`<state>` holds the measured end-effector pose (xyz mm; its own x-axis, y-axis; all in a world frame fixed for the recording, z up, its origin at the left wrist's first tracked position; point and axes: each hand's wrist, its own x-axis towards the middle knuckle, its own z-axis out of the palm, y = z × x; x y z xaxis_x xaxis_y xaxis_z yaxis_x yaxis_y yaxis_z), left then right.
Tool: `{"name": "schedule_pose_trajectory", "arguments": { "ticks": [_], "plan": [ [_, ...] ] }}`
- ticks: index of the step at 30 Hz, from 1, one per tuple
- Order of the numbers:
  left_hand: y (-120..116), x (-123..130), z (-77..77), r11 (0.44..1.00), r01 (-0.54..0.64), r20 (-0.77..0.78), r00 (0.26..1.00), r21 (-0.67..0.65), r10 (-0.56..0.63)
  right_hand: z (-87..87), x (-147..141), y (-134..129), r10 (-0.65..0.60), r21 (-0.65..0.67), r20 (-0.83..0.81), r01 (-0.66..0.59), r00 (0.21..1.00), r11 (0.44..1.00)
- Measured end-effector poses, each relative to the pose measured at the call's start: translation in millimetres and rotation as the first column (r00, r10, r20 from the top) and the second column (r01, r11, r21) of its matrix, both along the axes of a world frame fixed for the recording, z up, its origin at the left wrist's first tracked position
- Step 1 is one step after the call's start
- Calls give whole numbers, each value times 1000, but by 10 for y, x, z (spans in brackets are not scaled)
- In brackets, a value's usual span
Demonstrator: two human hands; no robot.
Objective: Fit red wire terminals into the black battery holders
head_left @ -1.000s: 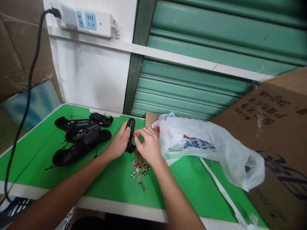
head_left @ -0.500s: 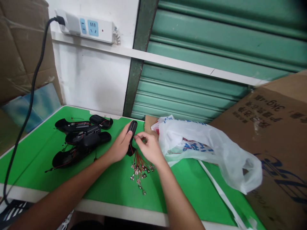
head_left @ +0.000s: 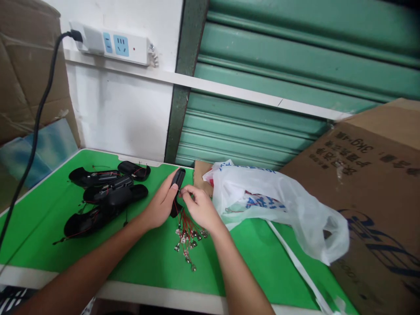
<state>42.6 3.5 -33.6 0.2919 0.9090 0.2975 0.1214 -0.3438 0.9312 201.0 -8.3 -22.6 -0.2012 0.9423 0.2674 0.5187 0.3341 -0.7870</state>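
Note:
My left hand (head_left: 160, 202) is wrapped round a black plastic casing (head_left: 178, 177), held upright and slightly tilted above the green tabletop (head_left: 144, 262). Close against the casing's right side, my right hand (head_left: 197, 203) pinches a thin red wire near the thumb and forefinger; its end is too small to make out. Below both hands lies a bunch of red wires (head_left: 187, 223) with small silvery metal parts at their ends. Several similar black casings (head_left: 114, 197) with thin wires are piled on the left of the tabletop.
A white plastic bag (head_left: 243, 188) with wires showing through stands right of my hands, over a cardboard piece (head_left: 201, 175). A white strap (head_left: 295, 260) trails forward. Large cardboard boxes (head_left: 370, 192) flank the right; a black cable (head_left: 36, 127) hangs at left from a power strip (head_left: 131, 47).
The view has shifted slightly, so the scene sits further left. My right thumb and forefinger have moved closer to the casing, which my left hand still holds.

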Motion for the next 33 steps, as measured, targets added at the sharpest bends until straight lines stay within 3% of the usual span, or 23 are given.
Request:
{"name": "schedule_pose_trajectory", "arguments": {
  "ticks": [16, 33],
  "plan": [
    [10, 32, -3, 999, -40, -9, 999, 15, 40, -62, -116, -18, -130, 79, 182, 118, 975, 990],
    [63, 50, -162, 989, -102, -53, 993, 105, 108, -59, -159, -8, -159, 34, 238, 155, 958, 987]
  ]
}}
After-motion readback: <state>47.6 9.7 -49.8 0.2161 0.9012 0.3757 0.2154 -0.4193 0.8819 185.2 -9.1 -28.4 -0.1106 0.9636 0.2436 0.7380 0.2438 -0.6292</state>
